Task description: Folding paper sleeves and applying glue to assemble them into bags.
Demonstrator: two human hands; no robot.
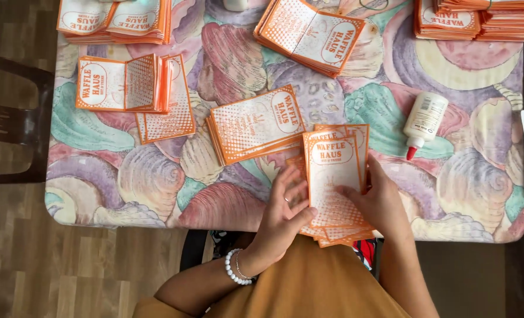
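Observation:
A stack of orange-and-white printed paper sleeves (334, 176) lies at the near edge of the table, in front of me. My left hand (285, 212) grips its left side, fingers spread on the paper, a white bead bracelet at the wrist. My right hand (378, 203) holds the right side, thumb pressed on the top sleeve. A second fanned stack of the same sleeves (256, 125) lies just beyond, touching the held stack's upper left corner.
More sleeve stacks sit at the left (126, 85), far left (115, 20), far middle (310, 34) and far right (479, 17). A white glue bottle with a red tip (425, 121) lies to the right. The tablecloth (156, 182) has a shell pattern. A dark chair (15, 123) stands at left.

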